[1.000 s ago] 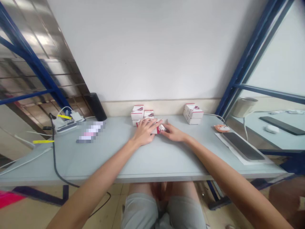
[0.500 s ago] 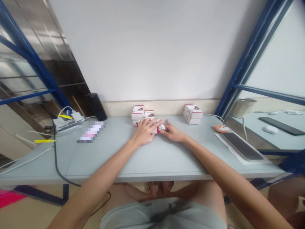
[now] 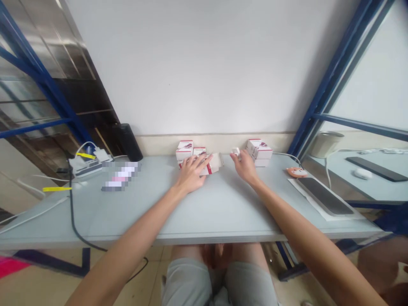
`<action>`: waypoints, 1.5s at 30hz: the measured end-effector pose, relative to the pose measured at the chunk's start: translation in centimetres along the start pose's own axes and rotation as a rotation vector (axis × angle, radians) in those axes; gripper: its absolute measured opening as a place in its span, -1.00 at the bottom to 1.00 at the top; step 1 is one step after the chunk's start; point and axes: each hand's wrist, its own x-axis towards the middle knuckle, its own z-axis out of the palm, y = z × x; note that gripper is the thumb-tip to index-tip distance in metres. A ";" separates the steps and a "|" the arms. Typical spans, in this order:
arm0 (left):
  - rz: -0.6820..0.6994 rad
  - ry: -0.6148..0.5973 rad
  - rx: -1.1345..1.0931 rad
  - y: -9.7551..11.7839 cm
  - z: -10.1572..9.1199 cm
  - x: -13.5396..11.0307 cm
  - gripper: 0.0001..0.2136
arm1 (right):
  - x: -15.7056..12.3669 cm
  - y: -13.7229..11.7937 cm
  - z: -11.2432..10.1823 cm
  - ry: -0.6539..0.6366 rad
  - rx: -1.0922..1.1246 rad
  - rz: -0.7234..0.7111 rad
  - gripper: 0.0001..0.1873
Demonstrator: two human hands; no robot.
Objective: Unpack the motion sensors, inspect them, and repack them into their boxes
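Observation:
My left hand [image 3: 192,175] lies over a white box with red markings [image 3: 214,164], its fingers across the box's near left part. My right hand [image 3: 245,166] is apart from that box, with a small white plug-like piece [image 3: 236,151] pinched at its fingertips. It is close to the right stack of white-and-red boxes [image 3: 259,149]. Another stack of similar boxes [image 3: 185,151] stands behind my left fingers, partly hidden by them.
A pale grey table [image 3: 216,212] has a black cylinder [image 3: 128,142], a power strip with cables [image 3: 87,166], a pixelated item [image 3: 120,176], an orange pad [image 3: 296,172], and a dark slab on white paper [image 3: 321,201]. Blue frames stand on both sides.
My right hand has moved right and back, away from the box, carrying the small white piece. My left hand stays on the box.

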 end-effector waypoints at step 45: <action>0.008 -0.008 -0.020 -0.1 0.3 0.0 -0.26 | -1.3 1.4 1.3 -0.223 -0.267 0.103 -0.58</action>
